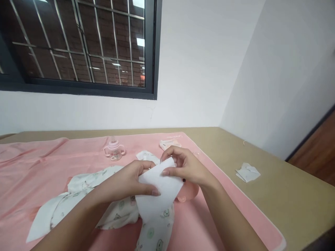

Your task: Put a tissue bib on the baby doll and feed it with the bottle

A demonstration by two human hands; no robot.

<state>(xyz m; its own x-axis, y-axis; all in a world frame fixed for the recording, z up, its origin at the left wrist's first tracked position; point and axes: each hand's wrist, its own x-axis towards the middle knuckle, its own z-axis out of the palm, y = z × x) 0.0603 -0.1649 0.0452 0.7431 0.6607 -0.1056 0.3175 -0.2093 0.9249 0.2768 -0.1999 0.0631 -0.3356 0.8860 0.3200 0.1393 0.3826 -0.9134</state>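
White tissue sheet (pixel 157 190) pinched between both hands, left hand (pixel 128 183) at its near edge, right hand (pixel 183 167) at the top, just above a baby doll in printed clothing (pixel 86 200). Unfolding or spreading apparently underway; needs steady grip. Baby bottle (pixel 113 150) lying beyond the hands.

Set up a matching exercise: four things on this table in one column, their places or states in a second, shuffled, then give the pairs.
1. white tissue
2. baby bottle
3. crumpled paper
4. printed baby garment

A. on bare tan tabletop, right of the pink mat
B. standing upright on the mat, far side
C. held by both hands
D. spread on the mat under the hands

Pairs: 1-C, 2-B, 3-A, 4-D
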